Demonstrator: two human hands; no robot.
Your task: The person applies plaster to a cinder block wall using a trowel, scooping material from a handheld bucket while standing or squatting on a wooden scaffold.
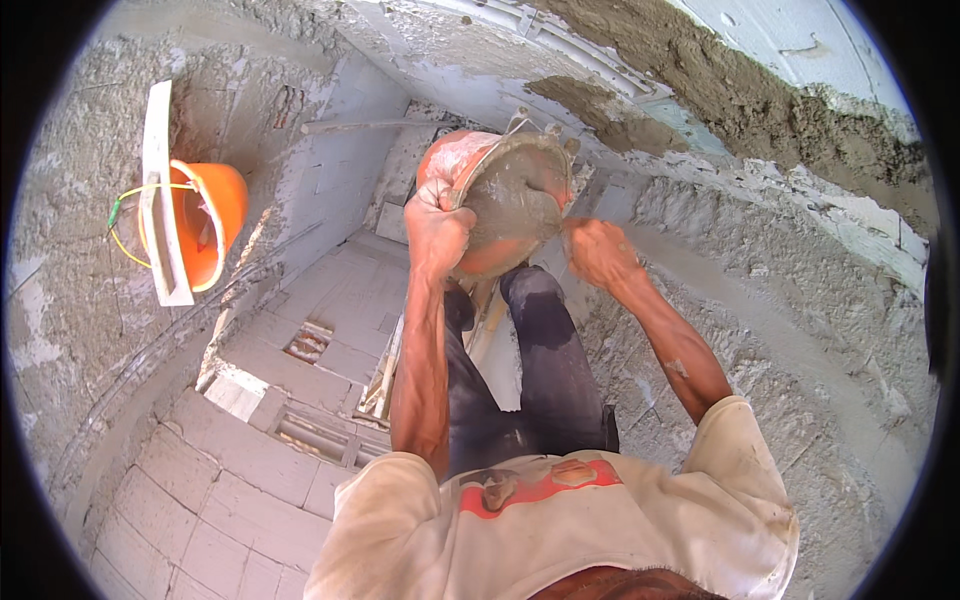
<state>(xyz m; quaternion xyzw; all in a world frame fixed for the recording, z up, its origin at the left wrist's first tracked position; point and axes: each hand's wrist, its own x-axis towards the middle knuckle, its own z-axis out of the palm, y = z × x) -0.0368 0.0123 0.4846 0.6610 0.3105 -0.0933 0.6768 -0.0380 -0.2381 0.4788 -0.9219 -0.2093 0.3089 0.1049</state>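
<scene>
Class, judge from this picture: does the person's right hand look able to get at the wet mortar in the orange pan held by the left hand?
Probably yes. The right hand sits right beside the orange pan, whose open side faces it, and nothing lies between it and the wet mortar. The left hand grips the opposite rim.

A building site: bare block walls (pixel 230 500) and wet plaster (pixel 740 90) overhead.

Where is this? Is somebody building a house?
It looks like a building site, probably a room being plastered. The walls are rough and grey, wet mortar is smeared up high, and the left hand holds an orange pan of mortar. An orange bucket hangs nearby.
</scene>
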